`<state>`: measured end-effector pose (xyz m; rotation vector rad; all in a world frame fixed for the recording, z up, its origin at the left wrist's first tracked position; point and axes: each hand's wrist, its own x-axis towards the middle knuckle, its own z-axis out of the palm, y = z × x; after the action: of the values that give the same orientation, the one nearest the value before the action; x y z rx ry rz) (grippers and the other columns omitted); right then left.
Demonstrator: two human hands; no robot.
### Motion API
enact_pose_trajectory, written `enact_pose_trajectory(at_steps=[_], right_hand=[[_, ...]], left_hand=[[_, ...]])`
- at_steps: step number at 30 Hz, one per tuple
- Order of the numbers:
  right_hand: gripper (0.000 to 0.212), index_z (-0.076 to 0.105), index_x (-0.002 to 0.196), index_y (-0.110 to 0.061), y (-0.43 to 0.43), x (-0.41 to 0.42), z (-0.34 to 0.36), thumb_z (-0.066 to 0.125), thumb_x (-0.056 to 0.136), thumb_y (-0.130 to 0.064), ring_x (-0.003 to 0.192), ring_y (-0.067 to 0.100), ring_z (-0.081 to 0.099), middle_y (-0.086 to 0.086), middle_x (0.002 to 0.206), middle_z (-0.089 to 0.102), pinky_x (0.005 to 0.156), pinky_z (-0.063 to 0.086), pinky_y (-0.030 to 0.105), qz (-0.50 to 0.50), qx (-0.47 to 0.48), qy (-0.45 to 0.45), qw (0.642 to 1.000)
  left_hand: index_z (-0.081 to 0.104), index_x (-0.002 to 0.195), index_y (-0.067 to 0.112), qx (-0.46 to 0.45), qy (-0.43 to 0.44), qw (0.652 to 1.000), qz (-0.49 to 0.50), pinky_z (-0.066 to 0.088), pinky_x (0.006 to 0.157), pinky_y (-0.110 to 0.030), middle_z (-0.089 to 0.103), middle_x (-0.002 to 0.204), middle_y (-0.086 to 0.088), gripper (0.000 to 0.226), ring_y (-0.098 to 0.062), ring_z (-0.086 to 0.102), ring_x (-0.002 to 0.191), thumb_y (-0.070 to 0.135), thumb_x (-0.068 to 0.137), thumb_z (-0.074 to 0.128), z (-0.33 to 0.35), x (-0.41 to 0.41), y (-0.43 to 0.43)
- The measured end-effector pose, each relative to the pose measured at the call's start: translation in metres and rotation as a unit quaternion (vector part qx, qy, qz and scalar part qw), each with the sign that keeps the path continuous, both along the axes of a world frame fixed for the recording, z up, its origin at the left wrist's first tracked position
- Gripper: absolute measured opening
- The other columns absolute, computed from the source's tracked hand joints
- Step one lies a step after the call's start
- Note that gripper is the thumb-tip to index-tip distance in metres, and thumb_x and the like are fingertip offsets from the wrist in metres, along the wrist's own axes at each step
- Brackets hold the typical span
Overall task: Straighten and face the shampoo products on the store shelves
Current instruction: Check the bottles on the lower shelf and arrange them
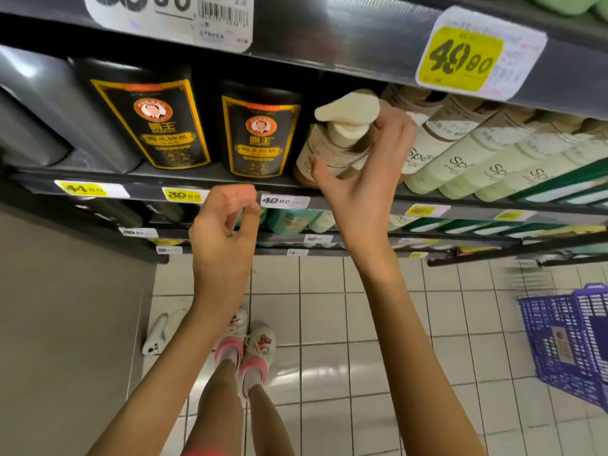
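A cream pump bottle (332, 143) with a beige label stands on the dark shelf (230, 177), between two black and gold shampoo bottles (260, 133) and a row of pale green bottles (460, 159). My right hand (362, 189) reaches up around the pump bottle. Its thumb lies on the lower front and its fingers wrap the right side by the pump neck. My left hand (223, 232) hovers lower, in front of the shelf edge beside a price tag (283, 200), fingers loosely curled and holding nothing.
The upper shelf edge (329, 37) with a yellow price tag (460, 59) overhangs close above the bottles. Lower shelves hold green bottles (289, 222). A blue basket (566, 340) stands on the tiled floor at right. A grey wall (65, 324) is at left.
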<state>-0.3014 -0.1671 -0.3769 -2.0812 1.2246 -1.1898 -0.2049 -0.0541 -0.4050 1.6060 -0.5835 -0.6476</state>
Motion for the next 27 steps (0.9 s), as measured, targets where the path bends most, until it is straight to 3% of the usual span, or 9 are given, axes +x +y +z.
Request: enact_pose_trajectory(at_steps=[3,6,8,10,12,16,19,22,27], right_hand=[[0.065,0.041,0.125,0.001,0.019,-0.006,-0.005,0.075,0.069,0.000,0.127,0.034,0.040,0.023,0.129,0.042,0.109,0.034,0.041,0.019,0.066,-0.044,0.997],[0.084,0.032,0.137,-0.004,0.029,-0.007,0.001,0.080,0.069,-0.003,0.131,0.020,0.042,0.005,0.136,0.043,0.110,0.036,0.032,0.003,0.145,-0.090,0.985],[0.082,0.041,0.136,-0.005,0.030,-0.007,0.008,0.084,0.066,-0.010,0.123,0.013,0.050,0.003,0.133,0.052,0.106,0.041,0.028,-0.022,0.181,-0.080,0.980],[0.072,0.051,0.127,-0.004,0.032,-0.014,0.016,0.085,0.063,-0.013,0.107,0.001,0.054,-0.001,0.118,0.060,0.095,0.043,0.012,-0.043,0.192,-0.077,0.977],[0.066,0.053,0.119,-0.010,0.043,-0.024,0.026,0.086,0.062,-0.014,0.097,-0.007,0.053,-0.008,0.108,0.059,0.087,0.040,0.004,-0.044,0.202,-0.075,0.975],[0.055,0.054,0.110,-0.020,0.080,-0.044,0.050,0.085,0.065,-0.013,0.095,-0.001,0.061,-0.006,0.102,0.065,0.083,0.048,0.014,-0.030,0.272,-0.077,0.959],[0.036,0.061,0.102,-0.018,0.098,-0.062,0.073,0.080,0.073,-0.013,0.084,-0.009,0.063,-0.009,0.095,0.068,0.072,0.047,0.007,-0.039,0.321,-0.099,0.941],[0.034,0.063,0.110,-0.009,0.110,-0.080,0.094,0.075,0.079,-0.017,0.092,0.004,0.066,0.002,0.105,0.071,0.075,0.052,0.014,-0.066,0.352,-0.130,0.925],[0.033,0.066,0.106,-0.011,0.112,-0.097,0.125,0.072,0.081,-0.031,0.091,0.017,0.069,0.006,0.101,0.072,0.077,0.058,0.032,-0.142,0.376,-0.150,0.903]], left_hand=[[0.059,0.099,0.012,0.012,-0.011,1.000,-0.018,0.048,0.084,-0.017,0.063,0.089,0.010,0.013,0.002,0.060,0.086,0.003,0.091,0.055,0.011,-0.004,0.018],[0.058,0.097,0.016,0.030,-0.022,0.999,-0.037,0.047,0.088,-0.018,0.062,0.091,0.011,0.017,0.001,0.060,0.089,0.001,0.089,0.055,0.020,-0.005,0.035],[0.058,0.093,0.024,0.036,-0.029,0.998,-0.051,0.045,0.085,-0.011,0.062,0.092,0.012,0.021,0.005,0.060,0.089,0.003,0.089,0.057,0.025,-0.006,0.050],[0.058,0.090,0.032,0.043,-0.025,0.997,-0.064,0.045,0.082,-0.008,0.064,0.092,0.012,0.027,0.006,0.060,0.089,0.005,0.089,0.058,0.028,-0.009,0.065],[0.058,0.089,0.035,0.062,-0.008,0.994,-0.090,0.047,0.087,-0.016,0.065,0.094,0.011,0.031,0.000,0.062,0.093,0.004,0.088,0.059,0.030,-0.009,0.075],[0.058,0.108,0.026,0.078,-0.092,0.978,-0.173,0.045,0.098,-0.036,0.060,0.114,0.002,0.023,-0.013,0.055,0.109,0.018,0.087,0.062,0.044,-0.008,0.082],[0.028,0.143,0.025,0.176,-0.157,0.927,-0.291,0.027,0.106,-0.032,0.037,0.143,0.002,0.078,-0.011,0.032,0.129,0.047,0.079,0.065,0.060,-0.019,0.085],[0.000,0.148,0.029,0.209,-0.163,0.886,-0.381,0.018,0.109,-0.032,0.018,0.155,-0.001,0.113,-0.017,0.016,0.141,0.055,0.066,0.073,0.069,-0.046,0.085],[0.004,0.147,0.030,0.188,-0.144,0.897,-0.373,0.040,0.101,-0.040,0.039,0.146,-0.002,0.118,-0.024,0.042,0.129,0.057,0.057,0.077,0.088,-0.079,0.076]])
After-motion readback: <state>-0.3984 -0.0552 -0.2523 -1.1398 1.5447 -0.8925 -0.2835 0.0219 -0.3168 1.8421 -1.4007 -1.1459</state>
